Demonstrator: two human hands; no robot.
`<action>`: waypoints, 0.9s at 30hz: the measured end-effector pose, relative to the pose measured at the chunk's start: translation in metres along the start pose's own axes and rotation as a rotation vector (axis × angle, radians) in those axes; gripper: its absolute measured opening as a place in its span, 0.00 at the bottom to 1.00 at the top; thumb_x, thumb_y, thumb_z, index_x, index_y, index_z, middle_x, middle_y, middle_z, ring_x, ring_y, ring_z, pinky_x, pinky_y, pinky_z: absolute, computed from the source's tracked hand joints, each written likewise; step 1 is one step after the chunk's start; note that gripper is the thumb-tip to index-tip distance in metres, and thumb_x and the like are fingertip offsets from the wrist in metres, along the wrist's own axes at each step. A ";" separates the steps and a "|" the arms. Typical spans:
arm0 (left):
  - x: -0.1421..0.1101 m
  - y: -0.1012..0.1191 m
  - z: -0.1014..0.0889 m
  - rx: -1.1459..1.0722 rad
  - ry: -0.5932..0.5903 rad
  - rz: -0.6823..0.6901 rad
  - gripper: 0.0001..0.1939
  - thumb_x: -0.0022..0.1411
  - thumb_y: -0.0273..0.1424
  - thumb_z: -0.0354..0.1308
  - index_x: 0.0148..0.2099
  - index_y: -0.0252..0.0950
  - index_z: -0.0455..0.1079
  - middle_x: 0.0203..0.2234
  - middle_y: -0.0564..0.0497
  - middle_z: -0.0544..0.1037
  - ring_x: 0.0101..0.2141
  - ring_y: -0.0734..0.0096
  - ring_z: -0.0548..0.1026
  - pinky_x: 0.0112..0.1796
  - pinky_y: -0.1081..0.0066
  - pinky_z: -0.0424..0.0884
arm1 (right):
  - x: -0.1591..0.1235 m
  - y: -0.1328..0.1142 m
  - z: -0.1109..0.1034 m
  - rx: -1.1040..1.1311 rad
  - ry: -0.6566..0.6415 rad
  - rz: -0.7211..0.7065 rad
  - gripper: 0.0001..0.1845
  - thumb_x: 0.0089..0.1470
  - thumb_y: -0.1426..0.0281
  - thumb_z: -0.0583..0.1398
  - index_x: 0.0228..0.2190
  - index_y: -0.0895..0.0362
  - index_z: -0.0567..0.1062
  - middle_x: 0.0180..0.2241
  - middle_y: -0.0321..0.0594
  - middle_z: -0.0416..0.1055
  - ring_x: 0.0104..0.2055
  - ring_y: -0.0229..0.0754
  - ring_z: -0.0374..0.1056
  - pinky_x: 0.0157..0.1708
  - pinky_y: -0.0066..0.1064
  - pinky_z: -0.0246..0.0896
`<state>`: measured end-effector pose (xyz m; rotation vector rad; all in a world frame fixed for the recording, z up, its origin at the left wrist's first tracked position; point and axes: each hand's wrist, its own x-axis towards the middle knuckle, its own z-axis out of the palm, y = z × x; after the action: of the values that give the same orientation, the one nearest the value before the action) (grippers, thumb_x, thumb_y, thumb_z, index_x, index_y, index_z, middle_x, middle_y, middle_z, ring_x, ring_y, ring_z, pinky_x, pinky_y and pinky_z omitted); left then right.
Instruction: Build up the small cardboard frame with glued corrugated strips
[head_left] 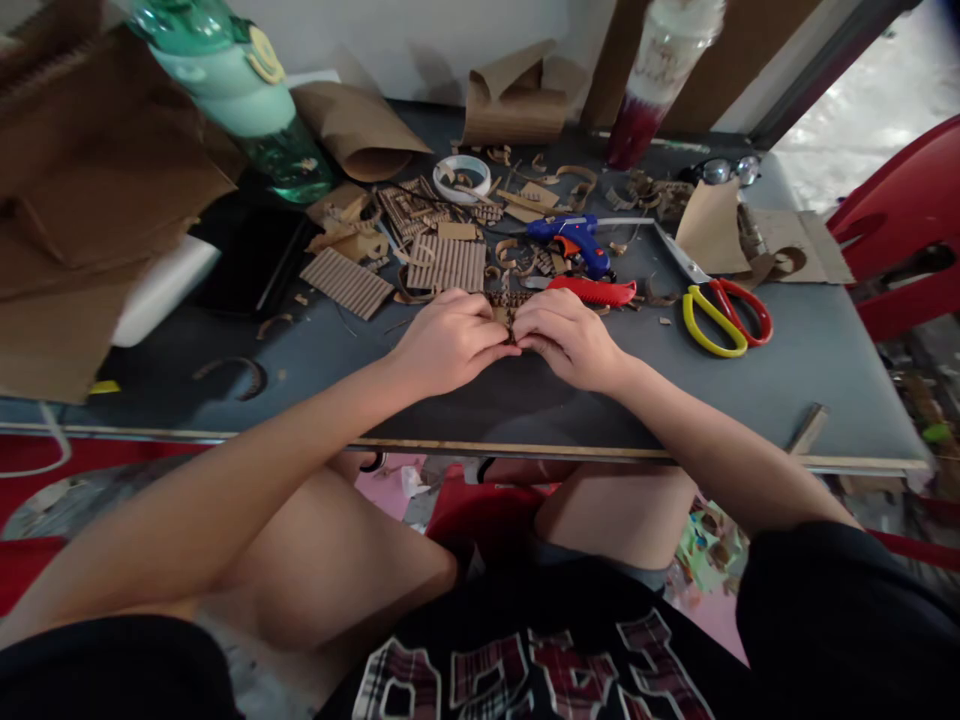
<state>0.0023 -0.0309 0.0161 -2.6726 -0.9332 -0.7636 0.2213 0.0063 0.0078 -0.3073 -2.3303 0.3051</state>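
My left hand point(448, 340) and my right hand point(568, 335) meet at the middle of the grey table point(810, 370). Both are closed, fingertips pinching a small brown corrugated cardboard piece point(510, 302) between them. Most of that piece is hidden under my fingers. Just beyond the hands lie a red utility knife point(596, 291) and a ribbed cardboard sheet point(448, 264).
A blue glue gun point(571, 238), yellow-and-red scissors point(724, 310), a tape roll point(462, 178) and several cardboard scraps lie farther back. A green bottle point(247, 90) stands far left, a red-bottomed bottle point(651, 80) at the back. Cardboard stacks point(90, 200) crowd the left; a red chair point(900, 230) stands right.
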 end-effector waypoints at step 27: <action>-0.007 0.014 -0.004 0.047 -0.004 -0.249 0.26 0.70 0.53 0.50 0.37 0.35 0.75 0.29 0.43 0.79 0.42 0.53 0.75 0.44 0.56 0.67 | -0.002 -0.005 0.007 -0.139 0.245 0.009 0.02 0.59 0.73 0.63 0.33 0.55 0.77 0.30 0.37 0.79 0.36 0.43 0.74 0.40 0.37 0.66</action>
<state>0.0044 -0.0472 0.0156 -2.5477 -1.2853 -0.7739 0.2167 0.0005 0.0031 -0.4000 -2.1116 0.1030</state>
